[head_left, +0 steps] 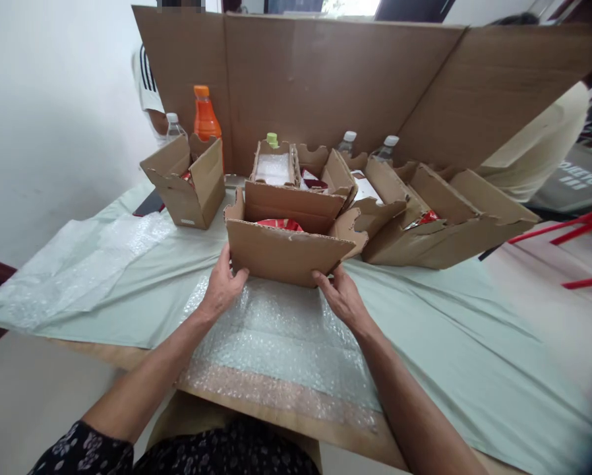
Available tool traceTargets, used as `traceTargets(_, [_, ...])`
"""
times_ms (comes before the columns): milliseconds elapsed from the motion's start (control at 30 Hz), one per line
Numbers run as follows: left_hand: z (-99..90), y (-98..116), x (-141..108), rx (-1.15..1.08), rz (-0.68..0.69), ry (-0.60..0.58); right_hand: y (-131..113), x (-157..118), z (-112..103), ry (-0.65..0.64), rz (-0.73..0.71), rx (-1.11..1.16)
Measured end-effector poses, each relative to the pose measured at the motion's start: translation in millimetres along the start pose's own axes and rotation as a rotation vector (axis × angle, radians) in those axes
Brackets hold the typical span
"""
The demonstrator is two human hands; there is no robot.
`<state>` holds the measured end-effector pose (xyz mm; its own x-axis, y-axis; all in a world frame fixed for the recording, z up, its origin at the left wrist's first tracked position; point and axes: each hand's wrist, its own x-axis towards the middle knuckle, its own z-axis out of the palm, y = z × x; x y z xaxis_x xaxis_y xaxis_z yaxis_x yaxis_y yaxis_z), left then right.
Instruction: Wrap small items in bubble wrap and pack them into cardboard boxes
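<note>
In the head view, a brown cardboard box (286, 254) with its flaps up stands at the middle of the table. Something red and shiny (281, 225) shows inside it, only partly visible. My left hand (223, 285) grips the box's lower left corner, thumb on the front face. At the lower right corner my right hand (343, 297) holds it the same way; the fingers of both hands are partly hidden behind the box. A sheet of bubble wrap (276, 349) lies flat in front of the box, between my forearms.
Several more open boxes stand behind and right, one holding a red packet (427, 218). Another box (190, 188) is at the left, near an orange bottle (206, 119). A tall cardboard screen (325, 79) closes the back. More bubble wrap (88, 264) lies left. People sit behind the screen.
</note>
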<state>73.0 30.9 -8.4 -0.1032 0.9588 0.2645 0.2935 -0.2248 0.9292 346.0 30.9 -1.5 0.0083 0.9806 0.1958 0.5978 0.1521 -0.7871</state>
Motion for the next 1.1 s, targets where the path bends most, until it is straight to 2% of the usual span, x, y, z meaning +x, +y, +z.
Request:
traceTargets(233, [5.6,9.5,10.5,0.081,0.034,-0.097,9.3,22.1,-13.0,-0.001,-0.020,-0.053])
traceTargets(400, [0.4,2.6,8.8,0.175,0.090,-0.136,15.1,27.6,-12.1,-0.038,-0.038,-0.038])
traceTargets(467, [-4.3,-2.7,-2.6,0.264,0.121,-0.097,20.3,17.9,-14.7,-0.042,-0.013,-0.048])
traceTargets(533, [-9.1,-5.3,-20.2,0.378,0.171,-0.020,22.9,-1.9,-17.9,0.020,-0.003,-0.105])
traceTargets(600, [-10.5,-3.8,-40.8,0.485,0.252,-0.003,19.8,-28.5,-17.4,0.091,-0.062,-0.187])
traceTargets(633, [-8.9,-2.0,-50.9,0.533,0.304,-0.037,16.0,-42.4,-14.1,0.100,-0.109,-0.231])
traceTargets(700, [-1.4,2.0,-68.4,0.619,0.404,-0.174,4.9,-67.5,-0.4,0.042,-0.199,-0.312])
traceTargets(800, [12.3,2.6,-84.4,0.740,0.470,-0.440,-11.7,-92.0,28.5,-0.175,-0.264,-0.448])
traceTargets(867, [12.7,-2.0,-87.5,0.820,0.457,-0.574,-15.1,-99.8,39.6,-0.290,-0.268,-0.546])
traceTargets(967, [-8.7,-12.7,-83.3,0.928,0.380,-0.622,-2.2,-105.8,29.8,-0.289,-0.227,-0.670])
traceTargets(1100, [-55.8,-24.4,-74.0,1.025,0.217,-0.523,34.9,-113.3,-11.7,-0.131,-0.108,-0.766])
